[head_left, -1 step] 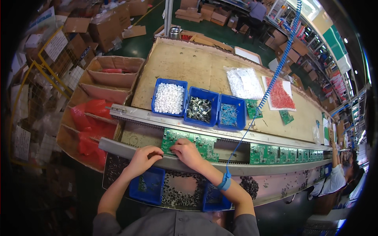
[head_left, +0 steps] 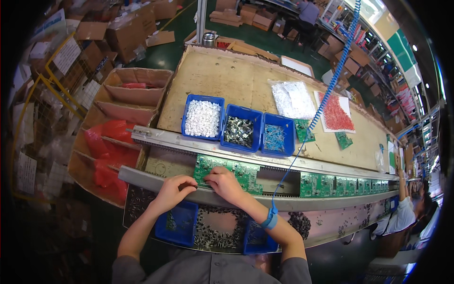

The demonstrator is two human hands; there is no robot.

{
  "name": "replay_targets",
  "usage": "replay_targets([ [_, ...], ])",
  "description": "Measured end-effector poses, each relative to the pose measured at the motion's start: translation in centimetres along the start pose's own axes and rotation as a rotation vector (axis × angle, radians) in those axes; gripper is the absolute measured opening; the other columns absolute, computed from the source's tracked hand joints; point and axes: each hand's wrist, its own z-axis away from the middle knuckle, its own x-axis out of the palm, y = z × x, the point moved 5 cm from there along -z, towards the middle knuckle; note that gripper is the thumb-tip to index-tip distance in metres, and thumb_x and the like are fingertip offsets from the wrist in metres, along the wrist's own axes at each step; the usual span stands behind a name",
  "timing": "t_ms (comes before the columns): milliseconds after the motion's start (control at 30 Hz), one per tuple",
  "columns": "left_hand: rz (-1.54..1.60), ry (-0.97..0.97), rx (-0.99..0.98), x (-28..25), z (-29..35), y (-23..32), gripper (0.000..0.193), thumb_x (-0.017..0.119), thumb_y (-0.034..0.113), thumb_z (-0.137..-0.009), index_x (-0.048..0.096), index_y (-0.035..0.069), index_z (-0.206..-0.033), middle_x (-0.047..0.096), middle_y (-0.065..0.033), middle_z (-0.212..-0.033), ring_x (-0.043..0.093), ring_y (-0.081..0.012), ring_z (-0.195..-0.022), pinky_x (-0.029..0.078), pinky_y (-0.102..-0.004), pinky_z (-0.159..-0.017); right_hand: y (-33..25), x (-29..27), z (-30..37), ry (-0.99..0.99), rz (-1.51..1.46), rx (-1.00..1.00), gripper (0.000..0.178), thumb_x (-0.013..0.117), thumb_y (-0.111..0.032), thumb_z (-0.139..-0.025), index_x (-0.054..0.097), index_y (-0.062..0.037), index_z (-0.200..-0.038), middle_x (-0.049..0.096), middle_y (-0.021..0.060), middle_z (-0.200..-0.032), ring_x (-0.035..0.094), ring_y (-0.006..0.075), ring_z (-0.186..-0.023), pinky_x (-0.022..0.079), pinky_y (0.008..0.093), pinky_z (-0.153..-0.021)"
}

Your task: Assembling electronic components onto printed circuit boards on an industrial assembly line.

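Note:
My left hand (head_left: 175, 191) is closed in a pinch beside the left end of the near rail, with a small dark component showing at its fingertips. My right hand (head_left: 226, 183) reaches over the green circuit board (head_left: 246, 174), its fingertips pressed together low on the board's left part. Whatever those fingers hold is hidden. The board lies between the two metal rails (head_left: 222, 193). On my right wrist is a blue strap (head_left: 270, 218) joined to a coiled blue cord (head_left: 333, 85).
Beyond the rails stand blue bins of white parts (head_left: 203, 118), metal parts (head_left: 239, 131) and blue leaded parts (head_left: 275, 137). More boards (head_left: 326, 185) line the rails rightward. Nearer me are a blue bin (head_left: 175, 225) and loose dark leaded components (head_left: 217, 239). A co-worker's arm (head_left: 403, 189) reaches in at far right.

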Motion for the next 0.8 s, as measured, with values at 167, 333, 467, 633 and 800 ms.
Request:
replay_targets([
  [167,0.055,-0.084,-0.003,1.5,-1.8,0.0,0.012,0.065,0.003,-0.081,0.064,-0.002,-0.092,0.066,-0.0082,-0.087,0.062,-0.0128,-0.078,0.049,-0.0258,-0.069,-1.9,-4.6,2.6,0.080,0.012,0.015,0.025,0.068,-0.008,-0.077,0.067,-0.0066,-0.101,0.063,0.0127,-0.093,0.060,0.0312,-0.088,0.051,0.0381,-0.075],
  [333,-0.085,-0.117,0.077,2.3,-3.0,0.3,0.009,0.063,0.006,-0.083,0.064,0.001,-0.091,0.063,-0.0093,-0.083,0.060,-0.0212,-0.075,0.047,-0.0319,-0.064,-3.1,-12.7,10.7,0.113,0.179,0.335,0.023,0.067,-0.007,-0.079,0.065,-0.0041,-0.102,0.064,0.0159,-0.092,0.061,0.0348,-0.083,0.050,0.0384,-0.074],
  [467,-0.143,-0.141,0.155,3.9,-4.6,0.6,0.008,0.062,0.006,-0.082,0.063,0.002,-0.089,0.062,-0.0094,-0.082,0.058,-0.0260,-0.081,0.046,-0.0364,-0.071,-0.4,-14.8,21.5,0.151,0.427,0.847,0.027,0.066,-0.005,-0.074,0.064,-0.0042,-0.102,0.063,0.0166,-0.089,0.060,0.0362,-0.084,0.049,0.0422,-0.074],
  [633,-0.232,-0.121,0.245,5.0,-5.2,0.2,0.007,0.063,0.007,-0.080,0.063,0.004,-0.087,0.062,-0.0088,-0.081,0.057,-0.0279,-0.081,0.045,-0.0387,-0.074,1.4,-11.9,28.1,0.188,0.465,1.076,0.037,0.069,-0.003,-0.069,0.065,-0.0093,-0.105,0.057,0.0143,-0.100,0.058,0.0345,-0.092,0.049,0.0408,-0.077],
  [800,-0.244,-0.134,0.242,5.6,-5.3,-0.4,0.008,0.064,0.009,-0.079,0.064,0.005,-0.086,0.062,-0.0074,-0.080,0.057,-0.0273,-0.081,0.044,-0.0395,-0.074,1.5,-10.8,28.7,0.356,0.525,1.025,0.031,0.067,-0.001,-0.069,0.067,-0.0087,-0.100,0.057,0.0135,-0.096,0.058,0.0340,-0.088,0.048,0.0406,-0.075],
])
